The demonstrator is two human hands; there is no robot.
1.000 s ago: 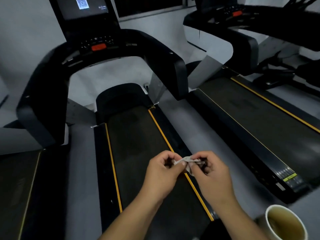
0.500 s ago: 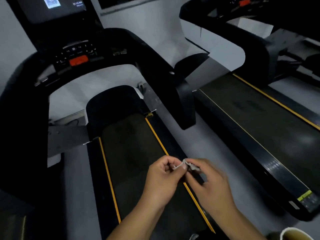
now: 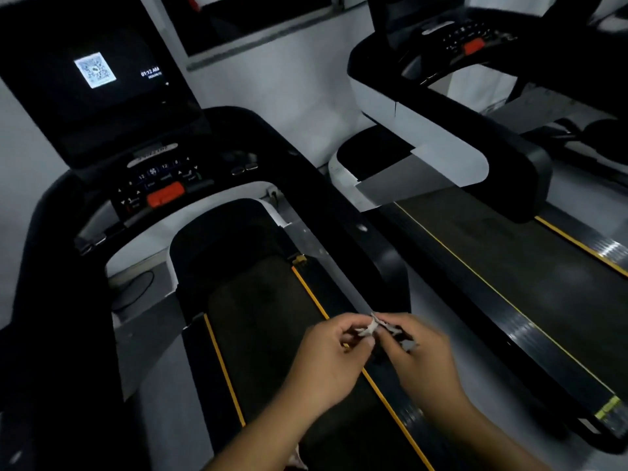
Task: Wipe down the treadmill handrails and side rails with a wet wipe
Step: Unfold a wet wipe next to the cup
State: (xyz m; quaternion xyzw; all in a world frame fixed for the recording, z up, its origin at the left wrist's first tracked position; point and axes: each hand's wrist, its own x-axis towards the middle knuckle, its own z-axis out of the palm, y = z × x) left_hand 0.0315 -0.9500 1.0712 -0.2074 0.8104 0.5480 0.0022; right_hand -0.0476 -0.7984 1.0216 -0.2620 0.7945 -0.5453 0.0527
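A small crumpled white wet wipe (image 3: 373, 328) is pinched between both hands, above the belt's right yellow stripe. My left hand (image 3: 326, 362) holds its left end with curled fingers. My right hand (image 3: 424, 358) grips its right part, a bit of wipe sticking out by the knuckles. Ahead stands the black treadmill: its right handrail (image 3: 343, 212) slopes down to just past my hands, and the left handrail (image 3: 51, 300) fills the left side. The right side rail (image 3: 339, 300) runs beside the belt, the left side rail (image 3: 197, 362) along its other edge.
The console has a lit screen (image 3: 98, 79) and a red stop button (image 3: 165, 195). A second treadmill (image 3: 509, 266) stands close on the right, with a grey floor strip (image 3: 438, 321) between the two machines. A white wall lies behind.
The view has moved closer to the console and tilted up, so the screen is now in full view. The cup at the lower right has left the frame. Both hands still work the wipe.
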